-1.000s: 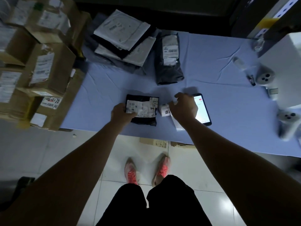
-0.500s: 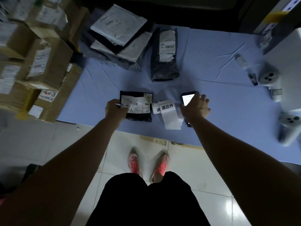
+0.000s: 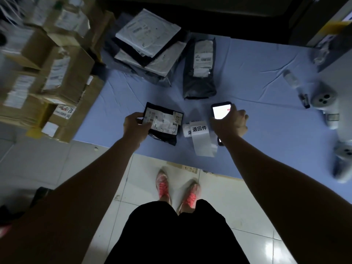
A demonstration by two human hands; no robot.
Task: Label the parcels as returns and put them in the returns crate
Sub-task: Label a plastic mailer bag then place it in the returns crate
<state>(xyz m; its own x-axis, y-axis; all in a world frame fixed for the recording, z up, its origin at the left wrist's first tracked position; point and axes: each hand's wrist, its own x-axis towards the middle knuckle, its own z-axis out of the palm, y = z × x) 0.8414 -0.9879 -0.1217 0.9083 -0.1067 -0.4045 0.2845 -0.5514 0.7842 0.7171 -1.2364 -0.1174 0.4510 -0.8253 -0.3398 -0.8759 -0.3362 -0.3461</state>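
gripping blk parcel [image 3: 164,125] edge w/ l fingers [image 3: 137,116] | r fingers [image 3: 240,115] clasp phone [image 3: 221,112] | label roll [image 3: 198,129] btwn

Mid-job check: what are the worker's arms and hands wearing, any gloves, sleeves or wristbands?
Both arms are bare to the frame edge, no sleeves in view. The left hand and right hand have no gloves; no watch, band or ring shows, though dim light could hide a thin one.
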